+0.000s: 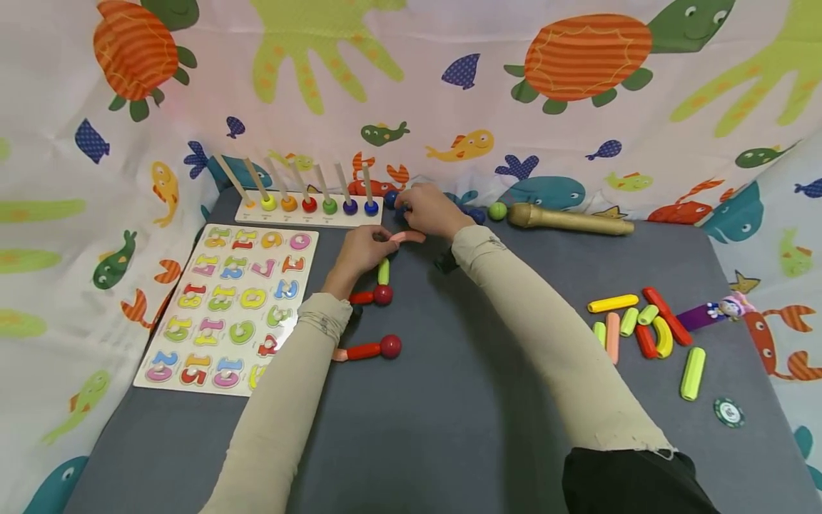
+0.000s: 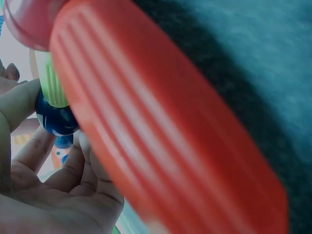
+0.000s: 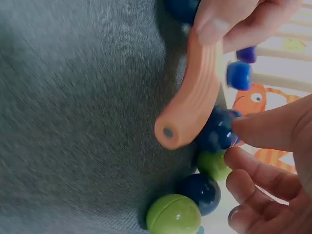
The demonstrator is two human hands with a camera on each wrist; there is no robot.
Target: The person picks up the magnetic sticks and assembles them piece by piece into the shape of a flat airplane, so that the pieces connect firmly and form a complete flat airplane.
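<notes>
My left hand (image 1: pixel 363 251) pinches one end of a curved salmon-pink stick (image 1: pixel 407 236); in the right wrist view the stick's (image 3: pixel 192 92) free end points away from the fingers. Just below that hand are a light green stick (image 1: pixel 383 272), a red ball (image 1: pixel 382 295) and a red stick (image 1: pixel 362 298). A dark blue ball (image 2: pixel 58 117) shows at the green stick's end in the left wrist view. My right hand (image 1: pixel 429 208) is by the back edge, its thumb and forefinger pinching a dark blue ball (image 3: pixel 217 129).
A number puzzle board (image 1: pixel 244 343) and a pegged ring counter (image 1: pixel 302 216) lie left. Another red ball (image 1: pixel 390 347) with a red stick is nearer. Green balls (image 1: pixel 497 210), a gold wooden handle (image 1: pixel 571 220), loose sticks (image 1: pixel 613 303), a doll (image 1: pixel 732 307) and a chip (image 1: pixel 728 412) lie right.
</notes>
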